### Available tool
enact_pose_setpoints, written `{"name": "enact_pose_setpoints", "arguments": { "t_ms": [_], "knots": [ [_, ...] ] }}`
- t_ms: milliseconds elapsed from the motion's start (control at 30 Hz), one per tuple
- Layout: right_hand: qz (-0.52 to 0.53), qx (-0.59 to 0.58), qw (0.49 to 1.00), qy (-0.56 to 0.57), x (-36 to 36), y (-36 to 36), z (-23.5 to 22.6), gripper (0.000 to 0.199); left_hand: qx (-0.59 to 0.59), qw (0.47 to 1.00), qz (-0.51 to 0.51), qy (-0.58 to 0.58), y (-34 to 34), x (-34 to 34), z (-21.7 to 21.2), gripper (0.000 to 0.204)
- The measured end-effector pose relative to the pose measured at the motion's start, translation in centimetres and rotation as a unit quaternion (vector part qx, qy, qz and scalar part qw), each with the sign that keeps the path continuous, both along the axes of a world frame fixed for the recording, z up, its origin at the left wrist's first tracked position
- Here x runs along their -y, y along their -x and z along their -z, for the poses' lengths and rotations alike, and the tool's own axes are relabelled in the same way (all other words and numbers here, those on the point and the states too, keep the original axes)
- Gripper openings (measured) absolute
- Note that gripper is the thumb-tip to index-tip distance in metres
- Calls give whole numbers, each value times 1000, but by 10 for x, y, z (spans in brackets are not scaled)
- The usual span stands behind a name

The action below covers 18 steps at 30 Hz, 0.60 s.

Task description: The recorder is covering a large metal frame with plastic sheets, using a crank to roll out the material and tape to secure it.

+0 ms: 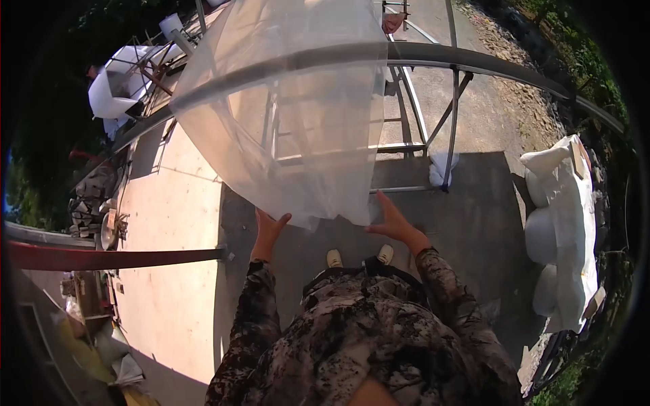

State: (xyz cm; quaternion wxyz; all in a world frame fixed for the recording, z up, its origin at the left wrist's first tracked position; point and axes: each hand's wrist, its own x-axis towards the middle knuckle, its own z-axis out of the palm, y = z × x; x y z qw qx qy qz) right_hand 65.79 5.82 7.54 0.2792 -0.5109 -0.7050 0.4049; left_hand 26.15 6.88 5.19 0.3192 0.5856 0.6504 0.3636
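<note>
A wide sheet of clear plastic film (pixel 325 135) hangs from the top of the view toward me and drapes across a long metal bar (pixel 460 55). Its lower edge is bunched and creased in front of my body. My left hand (pixel 266 233) holds the left part of that edge, thumb in view, fingers partly hidden by the film. At the right corner, my right hand (pixel 398 227) grips the film with the thumb pointing left and a finger stretched upward.
Metal frame legs (pixel 452 128) stand beyond the film, with a white bag (pixel 443 169) at one foot. A red bar (pixel 115 257) juts in from the left. Large white sacks (pixel 562 230) line the right side. Stacked firewood (pixel 88 203) lies at far left.
</note>
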Motion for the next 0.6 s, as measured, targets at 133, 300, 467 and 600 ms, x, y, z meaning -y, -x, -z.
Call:
{"name": "enact_pose_setpoints", "arguments": {
  "t_ms": [133, 300, 467, 600],
  "knots": [
    [-140, -144, 957, 212, -39, 62, -1, 65, 139, 965, 177, 134, -48, -54, -38, 59],
    [-40, -75, 993, 78, 2, 56, -43, 30, 187, 961, 159, 124, -90, -12, -93, 31],
    [187, -67, 980, -35, 25, 14, -120, 15, 124, 990, 34, 60, -105, 42, -134, 16],
    [183, 38, 951, -246, -6, 12, -196, 8, -16, 984, 4, -180, -110, 17, -188, 11]
  ]
}}
